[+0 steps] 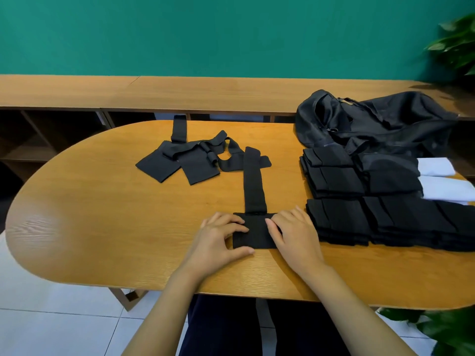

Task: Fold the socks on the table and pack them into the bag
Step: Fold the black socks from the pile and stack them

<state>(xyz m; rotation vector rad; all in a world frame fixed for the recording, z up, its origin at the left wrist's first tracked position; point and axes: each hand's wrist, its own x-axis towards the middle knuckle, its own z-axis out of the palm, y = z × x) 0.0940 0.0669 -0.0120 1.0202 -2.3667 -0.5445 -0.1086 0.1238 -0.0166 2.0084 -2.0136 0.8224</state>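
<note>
A long black sock (254,186) lies straight on the oval wooden table (102,227), its near end folded into a flat square. My left hand (221,240) pinches the left edge of that fold between thumb and fingers. My right hand (295,232) presses flat fingers on its right edge. A loose heap of unfolded black socks (190,160) lies farther back. Rows of folded black socks (359,201) are stacked on the right, with white folded pieces (442,181) beside them. The black bag (372,119) sits slumped at the back right.
A long wooden shelf unit (180,93) runs behind the table under a green wall. Plant leaves (455,47) show at the upper right and lower right. White tiled floor lies below the table's near left edge.
</note>
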